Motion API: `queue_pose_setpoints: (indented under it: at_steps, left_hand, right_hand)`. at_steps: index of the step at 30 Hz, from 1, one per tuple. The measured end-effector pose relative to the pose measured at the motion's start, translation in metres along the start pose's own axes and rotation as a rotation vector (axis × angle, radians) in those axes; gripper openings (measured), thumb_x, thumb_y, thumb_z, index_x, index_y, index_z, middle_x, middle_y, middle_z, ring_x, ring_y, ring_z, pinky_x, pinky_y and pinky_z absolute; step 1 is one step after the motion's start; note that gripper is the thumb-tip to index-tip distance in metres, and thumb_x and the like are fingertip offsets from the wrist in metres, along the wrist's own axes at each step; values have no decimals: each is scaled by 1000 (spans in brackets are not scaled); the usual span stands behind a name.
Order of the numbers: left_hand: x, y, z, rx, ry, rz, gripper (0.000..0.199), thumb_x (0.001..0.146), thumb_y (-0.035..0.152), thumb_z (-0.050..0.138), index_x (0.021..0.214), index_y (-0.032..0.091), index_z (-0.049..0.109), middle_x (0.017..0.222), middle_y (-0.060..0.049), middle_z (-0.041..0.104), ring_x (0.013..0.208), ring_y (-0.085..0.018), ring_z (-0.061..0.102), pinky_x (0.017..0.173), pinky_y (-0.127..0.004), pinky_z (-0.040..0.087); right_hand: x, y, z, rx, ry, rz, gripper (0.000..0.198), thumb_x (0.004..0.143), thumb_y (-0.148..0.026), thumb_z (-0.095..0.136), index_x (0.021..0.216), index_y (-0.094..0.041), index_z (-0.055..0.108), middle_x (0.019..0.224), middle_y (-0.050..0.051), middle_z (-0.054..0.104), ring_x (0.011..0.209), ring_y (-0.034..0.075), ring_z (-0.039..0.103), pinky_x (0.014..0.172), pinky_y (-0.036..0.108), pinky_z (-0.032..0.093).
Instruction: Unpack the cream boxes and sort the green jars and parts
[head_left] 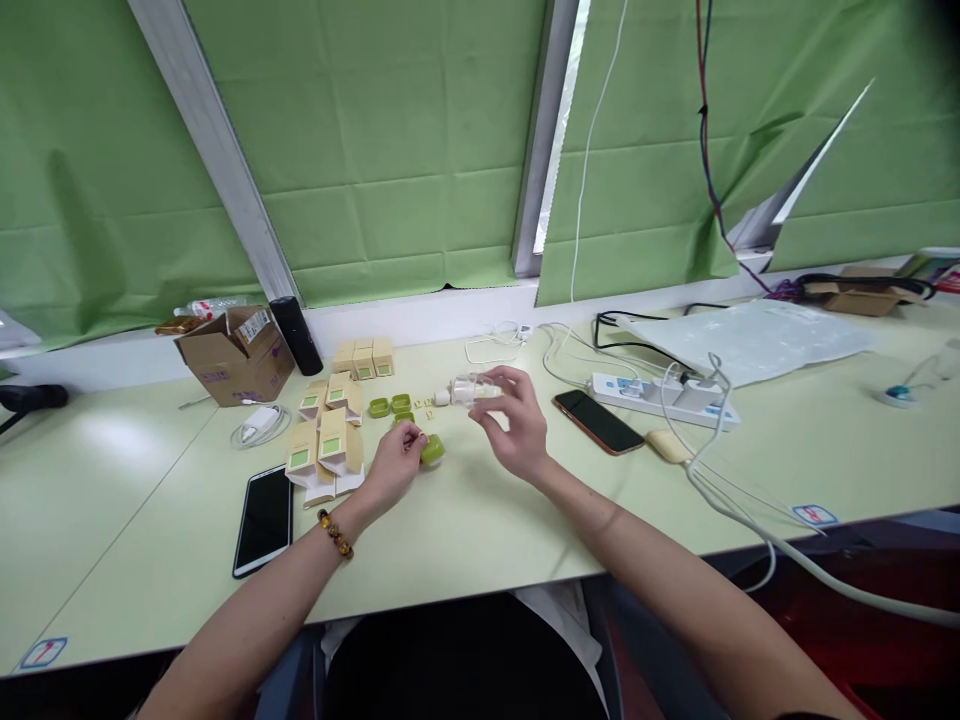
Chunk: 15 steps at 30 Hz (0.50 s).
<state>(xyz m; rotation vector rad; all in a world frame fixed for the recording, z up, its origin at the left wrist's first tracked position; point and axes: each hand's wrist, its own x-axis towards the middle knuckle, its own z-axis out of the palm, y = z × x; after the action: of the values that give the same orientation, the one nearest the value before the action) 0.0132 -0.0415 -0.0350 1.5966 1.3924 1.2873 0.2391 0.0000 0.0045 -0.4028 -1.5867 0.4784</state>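
Amber-and-dark beaded bracelet (334, 534), bare forearms (637, 540), apparently black clothing (465, 660)

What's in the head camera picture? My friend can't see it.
A person's left hand has a green box in its grip at a table; the right hand, open, is by a clear container. Left of them are tan cartons and a phone; to the right, another phone and a power strip.

an open carton (236, 372) stands just beside a black cylinder (297, 338).
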Motion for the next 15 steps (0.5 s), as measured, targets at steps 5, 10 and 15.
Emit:
queue_pose_setpoints:
  at_steps: [5,10,15]
  left_hand:
    - [-1,4,1,-12,11,14,22,90,39,69,83,19,60,80,-3,64,75,-17,58,67,-28,45]
    - [-3,12,-1,-12,14,20,22,83,36,74,80,19,60,76,-1,62,71,-16,55,67,-29,45]
    - [-3,13,-1,-11,20,13,23,81,34,77,78,20,59,75,0,61,72,-16,54,69,-28,46]
  right_hand:
    - [-6,0,-10,-506,45,-793,33,77,-12,88,92,-36,72,98,2,61,99,22,60,91,43,66]
    - [-8,-13,-8,-632,49,-1087,32,73,-12,91,82,-33,69,88,-2,58,78,15,54,83,34,67]
    - [-8,-15,-7,-573,-107,-888,24,84,-14,82,89,-35,72,72,-4,58,64,13,55,69,33,64]
